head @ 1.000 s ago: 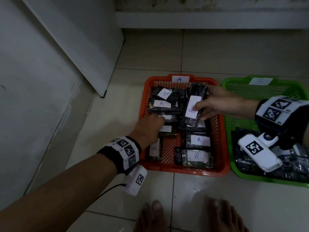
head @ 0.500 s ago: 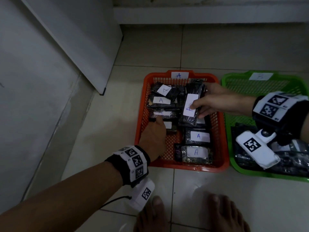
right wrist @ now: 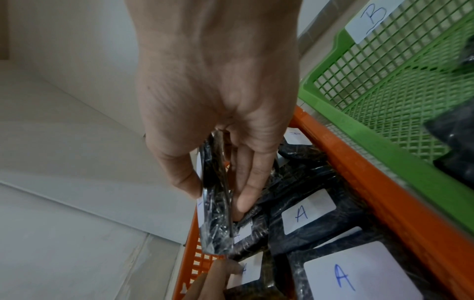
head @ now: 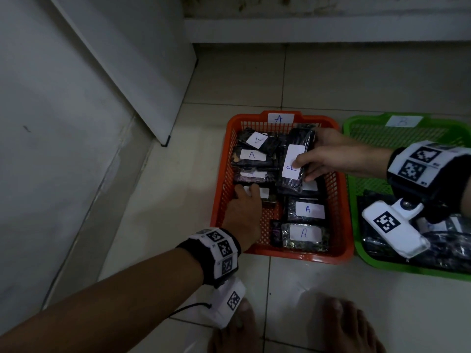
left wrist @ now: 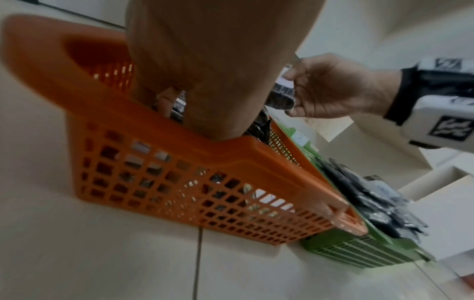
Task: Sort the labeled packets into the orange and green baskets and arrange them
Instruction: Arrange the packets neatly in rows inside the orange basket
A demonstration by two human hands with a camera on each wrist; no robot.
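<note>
The orange basket (head: 300,257) (left wrist: 256,150) (right wrist: 359,162), tagged A, holds several dark packets with white A labels. My right hand (head: 302,169) (right wrist: 218,198) (left wrist: 291,93) pinches one such packet (head: 293,154) (right wrist: 215,223) (left wrist: 280,97) between thumb and fingers, tilted on edge above the basket's far right column. My left hand (head: 246,193) (right wrist: 225,268) reaches over the near left rim, its fingertips resting on a labeled packet (head: 263,192) (right wrist: 250,272) in the left column. The green basket (head: 407,270) (right wrist: 384,146) (left wrist: 359,249), tagged B, stands right of the orange one.
Dark packets (head: 382,245) fill the near half of the green basket; its far half shows bare mesh. A white panel (head: 114,72) leans against the wall at left. Two bare feet (head: 234,327) stand on the tiled floor just before the baskets.
My left hand has drawn back toward me along the left column. My right hand still holds the same packet, which has shifted only a little.
</note>
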